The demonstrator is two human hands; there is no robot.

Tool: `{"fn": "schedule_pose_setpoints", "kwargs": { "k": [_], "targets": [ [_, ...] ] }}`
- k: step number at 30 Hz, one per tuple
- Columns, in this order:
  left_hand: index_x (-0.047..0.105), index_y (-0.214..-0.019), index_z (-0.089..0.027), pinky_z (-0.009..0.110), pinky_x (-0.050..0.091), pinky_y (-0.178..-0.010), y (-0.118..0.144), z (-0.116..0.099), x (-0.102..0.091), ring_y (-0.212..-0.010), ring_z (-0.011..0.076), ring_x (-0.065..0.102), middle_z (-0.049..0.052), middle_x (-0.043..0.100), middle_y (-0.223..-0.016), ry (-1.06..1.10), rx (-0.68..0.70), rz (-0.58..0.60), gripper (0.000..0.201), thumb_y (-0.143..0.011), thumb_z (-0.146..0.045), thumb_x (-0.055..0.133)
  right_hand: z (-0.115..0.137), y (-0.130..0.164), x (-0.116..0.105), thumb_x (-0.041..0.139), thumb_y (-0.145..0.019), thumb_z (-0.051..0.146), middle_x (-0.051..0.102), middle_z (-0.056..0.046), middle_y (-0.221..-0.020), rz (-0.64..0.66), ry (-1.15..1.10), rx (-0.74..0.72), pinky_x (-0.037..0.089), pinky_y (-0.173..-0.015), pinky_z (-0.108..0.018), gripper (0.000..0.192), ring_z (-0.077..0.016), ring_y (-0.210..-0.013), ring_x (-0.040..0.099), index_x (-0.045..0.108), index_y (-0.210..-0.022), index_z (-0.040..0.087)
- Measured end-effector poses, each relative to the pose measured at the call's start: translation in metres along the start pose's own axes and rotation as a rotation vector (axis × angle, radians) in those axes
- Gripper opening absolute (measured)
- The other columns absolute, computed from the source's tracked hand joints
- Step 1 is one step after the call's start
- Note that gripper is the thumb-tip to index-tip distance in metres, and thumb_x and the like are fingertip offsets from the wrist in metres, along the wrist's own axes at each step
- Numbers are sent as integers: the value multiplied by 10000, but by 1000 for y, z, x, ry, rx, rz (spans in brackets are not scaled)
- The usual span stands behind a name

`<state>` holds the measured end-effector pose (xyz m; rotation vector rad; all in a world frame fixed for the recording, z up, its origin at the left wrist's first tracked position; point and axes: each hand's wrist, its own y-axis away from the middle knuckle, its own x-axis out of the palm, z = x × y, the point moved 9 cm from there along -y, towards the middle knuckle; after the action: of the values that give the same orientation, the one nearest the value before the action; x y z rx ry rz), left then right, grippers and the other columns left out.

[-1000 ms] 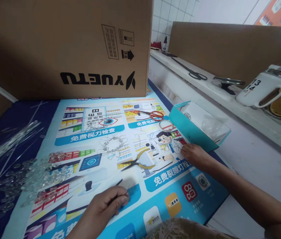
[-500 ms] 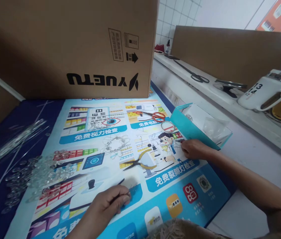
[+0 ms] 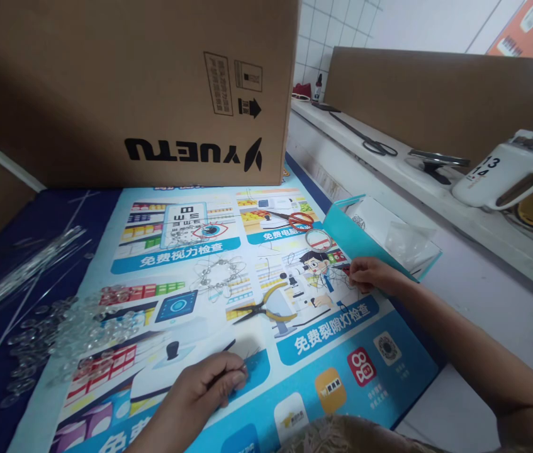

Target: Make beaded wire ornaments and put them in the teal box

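Note:
My left hand (image 3: 216, 380) rests near the front edge of the printed sheet (image 3: 294, 384), its thumb and forefinger pinched on fine wires whose ends stick out past the fingertips. Over by the teal box (image 3: 370, 242), my right hand (image 3: 374, 275) is closed at a loose tangle of thin wires (image 3: 342, 275); its fingertips pinch some of them. Between the hands lie yellow-handled pliers (image 3: 269, 309), jaws pointing left. Behind them sits a ring of clear beads (image 3: 219, 275) with wire loops around it.
Loose clear beads (image 3: 91, 327) are heaped at left, beside a bundle of clear rods (image 3: 30, 270). Red-handled scissors (image 3: 300, 220) and a wire coil (image 3: 318, 240) lie farther back. A large cardboard box (image 3: 176, 94) stands behind; a white mug (image 3: 497, 170) is on the ledge.
My right hand has shifted slightly right and turned, and more of the thin wires show beside its fingertips. The left hand has stayed in place.

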<state>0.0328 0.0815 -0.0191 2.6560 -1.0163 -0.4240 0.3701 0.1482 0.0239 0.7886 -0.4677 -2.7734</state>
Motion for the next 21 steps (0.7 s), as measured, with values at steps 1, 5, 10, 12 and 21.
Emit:
{"fn": "schedule_pose_setpoints", "kwargs": {
  "k": [1, 5, 10, 12, 21],
  "targets": [
    [601, -812, -194, 209, 418, -562, 0, 0, 0, -603, 137, 490, 23, 601, -755, 2, -1, 0, 288, -829, -433, 440, -1, 0, 0, 495, -730, 303, 573, -17, -600, -5, -39, 5, 324, -400, -209, 150, -67, -409, 421, 482, -729, 153],
    [603, -822, -190, 209, 413, -558, 1, -2, 0, -601, 133, 486, 25, 604, -763, 8, -1, 5, 294, -831, -433, 439, 3, 1, 4, 542, -681, 279, 612, -41, -675, -32, -161, 8, 297, -383, -199, 142, -63, -417, 442, 480, -694, 151],
    [590, -798, -166, 217, 406, -578, 2, -3, -1, -607, 125, 487, 27, 597, -751, 47, -23, -3, 323, -835, -445, 431, 32, 5, 32, 527, -675, 210, 625, -31, -715, -18, -258, -48, 299, -396, -187, 76, -64, -457, 485, 474, -684, 156],
    [583, -802, -159, 215, 401, -562, 1, 1, -4, -594, 121, 495, 29, 606, -751, 88, -41, -31, 331, -826, -457, 442, 48, 3, 51, 525, -672, 200, 627, -24, -705, 15, -289, -79, 303, -395, -185, 69, -63, -447, 488, 470, -675, 158],
    [567, -800, -161, 210, 390, -540, 3, 6, -16, -563, 104, 494, 11, 613, -708, 219, -38, -169, 261, -812, -407, 483, 100, -4, 158, 552, -639, 221, 581, 24, -602, 268, 67, -190, 335, -430, -178, 73, -88, -487, 514, 503, -661, 171]
  ]
}}
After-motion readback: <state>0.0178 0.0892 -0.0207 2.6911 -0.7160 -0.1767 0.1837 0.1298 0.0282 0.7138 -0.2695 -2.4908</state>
